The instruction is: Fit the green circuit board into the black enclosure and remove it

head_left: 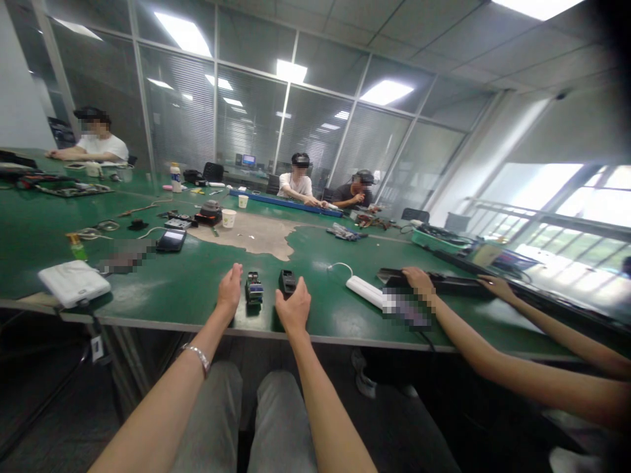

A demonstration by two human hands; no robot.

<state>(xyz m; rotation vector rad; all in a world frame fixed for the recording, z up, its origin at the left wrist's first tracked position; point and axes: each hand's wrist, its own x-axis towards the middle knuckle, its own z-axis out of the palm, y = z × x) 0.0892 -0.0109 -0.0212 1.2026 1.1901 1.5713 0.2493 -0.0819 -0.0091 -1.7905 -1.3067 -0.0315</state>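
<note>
My left hand (pixel 229 289) rests on edge near the front of the green table (pixel 187 295), fingers straight and holding nothing. Just right of it is a small circuit-board assembly (pixel 254 290) with stacked components, apart from the hand. Beside that lies a black plastic case (pixel 286 281) with openings in its upper face. My right hand (pixel 294 307) is at the near end of this case, thumb on one side and fingers on the other; the case's lower part is hidden behind the hand.
A white box-like device (pixel 73 284) and a phone (pixel 171 240) lie at left. A paper cup (pixel 229 218) stands further back. On the right are a white power strip (pixel 365 292) and a neighbour's hands (pixel 419 281) on a long black part. Other people sit across the table.
</note>
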